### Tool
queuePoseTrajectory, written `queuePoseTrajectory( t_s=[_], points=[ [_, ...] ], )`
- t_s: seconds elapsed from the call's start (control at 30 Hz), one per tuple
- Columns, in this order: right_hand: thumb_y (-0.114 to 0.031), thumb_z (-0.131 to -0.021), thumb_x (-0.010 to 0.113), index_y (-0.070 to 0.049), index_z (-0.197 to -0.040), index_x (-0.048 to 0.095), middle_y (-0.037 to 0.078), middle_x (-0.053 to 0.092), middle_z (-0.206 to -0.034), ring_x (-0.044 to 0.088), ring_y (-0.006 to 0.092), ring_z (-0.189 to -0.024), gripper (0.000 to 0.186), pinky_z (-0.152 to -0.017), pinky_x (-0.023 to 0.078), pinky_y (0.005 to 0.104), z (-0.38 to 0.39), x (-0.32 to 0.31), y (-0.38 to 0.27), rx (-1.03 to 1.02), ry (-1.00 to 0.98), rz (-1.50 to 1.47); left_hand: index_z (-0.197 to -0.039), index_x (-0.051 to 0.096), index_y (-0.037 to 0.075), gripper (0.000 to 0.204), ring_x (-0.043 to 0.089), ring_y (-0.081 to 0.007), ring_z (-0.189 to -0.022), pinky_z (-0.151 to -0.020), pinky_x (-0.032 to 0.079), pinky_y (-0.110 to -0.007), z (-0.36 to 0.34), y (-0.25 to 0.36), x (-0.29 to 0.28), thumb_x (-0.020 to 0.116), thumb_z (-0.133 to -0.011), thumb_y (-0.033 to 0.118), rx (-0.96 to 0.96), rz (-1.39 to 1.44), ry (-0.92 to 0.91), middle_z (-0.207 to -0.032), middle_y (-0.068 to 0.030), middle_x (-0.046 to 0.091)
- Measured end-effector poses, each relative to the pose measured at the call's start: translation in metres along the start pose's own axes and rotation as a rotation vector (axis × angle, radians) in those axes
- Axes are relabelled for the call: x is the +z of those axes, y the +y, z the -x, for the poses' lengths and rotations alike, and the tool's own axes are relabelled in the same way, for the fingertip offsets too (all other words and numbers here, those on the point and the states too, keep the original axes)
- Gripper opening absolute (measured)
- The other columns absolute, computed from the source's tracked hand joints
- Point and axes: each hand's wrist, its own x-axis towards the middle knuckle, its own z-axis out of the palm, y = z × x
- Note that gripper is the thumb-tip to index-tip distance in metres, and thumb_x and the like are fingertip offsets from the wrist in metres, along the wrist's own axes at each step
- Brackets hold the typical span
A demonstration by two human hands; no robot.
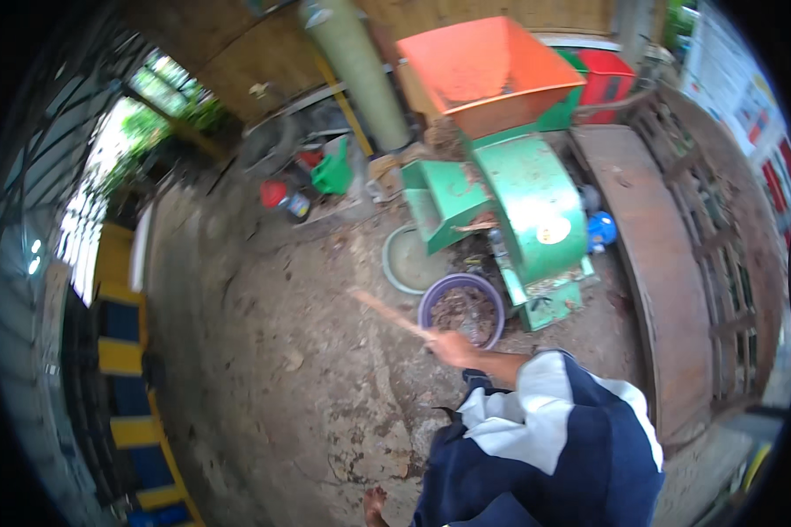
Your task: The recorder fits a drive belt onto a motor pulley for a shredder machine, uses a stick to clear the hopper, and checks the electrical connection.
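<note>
A: Head view, near first: right hand (453, 348), fingers wrapped round wooden stick (388, 313). Left hand not seen.
B: Handling?
A: Prob. light, stiff; grip low end. Beyond: purple basin (462, 307) on floor, then green machine (523, 206).

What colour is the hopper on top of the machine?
Orange hopper, above the green machine body; it shows clearly in the head view.

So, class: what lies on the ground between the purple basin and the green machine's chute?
In the head view, the purple basin sits right under the green machine; only scattered brown debris shows between them on the dirt ground.
</note>
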Motion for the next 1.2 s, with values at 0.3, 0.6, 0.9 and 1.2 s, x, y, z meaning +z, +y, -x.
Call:
queuePoseTrajectory(
  t_s=[0.3, 0.6, 0.9, 1.2],
  points=[
    [-0.026, -0.086, 0.059, -0.014, -0.097, 0.065, 0.012, 0.068, -0.075, 0.07, 0.0393, -0.075, 0.017, -0.063, 0.054, 0.0557, -0.186, 0.047, -0.391, -1.119, 0.078, 0.092, -0.11, 0.06, -0.001, 0.038, 0.062, -0.0333, -0.092, -0.081, 0.05, -0.046, -0.177, 0.216, -0.026, 0.049, -0.103, 0.035, 0.311, -0.602, -0.438, -0.102, -0.0143, 0.066],
    [-0.019, -0.094, 0.055, 0.0, -0.11, 0.056, 0.021, 0.072, -0.087, 0.072, 0.0415, -0.078, 0.025, -0.056, 0.056, 0.0548, -0.319, 0.055, -0.689, -1.389, 0.335, 0.183, -0.111, 0.059, 0.0, 0.037, 0.061, -0.0292, -0.094, -0.083, 0.049, -0.045, -0.292, 0.257, -0.151, 0.049, -0.104, 0.034, 0.405, -0.772, -0.576, -0.104, -0.0135, 0.064],
    [-0.027, -0.085, 0.067, -0.055, -0.149, 0.037, 0.011, 0.074, -0.108, 0.074, 0.0283, -0.098, 0.076, -0.079, 0.058, 0.0476, -0.453, 0.021, -0.585, -0.438, 0.301, 0.313, -0.112, 0.058, 0.001, 0.035, 0.06, -0.025, -0.095, -0.085, 0.049, -0.043, -0.448, 0.433, -0.363, 0.048, -0.105, 0.034, 0.602, -0.851, -0.404, -0.106, -0.0128, 0.063],
    [-0.013, -0.089, 0.059, -0.008, -0.119, 0.063, 0.02, 0.072, -0.098, 0.072, 0.038, -0.094, 0.03, -0.078, 0.058, 0.0494, -0.399, -0.011, -0.349, 0.041, 0.332, 0.201, -0.079, 0.066, 0.0, 0.057, 0.065, -0.0249, -0.083, -0.081, 0.049, -0.039, -0.456, 0.549, -0.297, 0.045, -0.105, 0.047, 0.671, -0.79, -0.302, -0.081, -0.0131, 0.068]
  ],
)
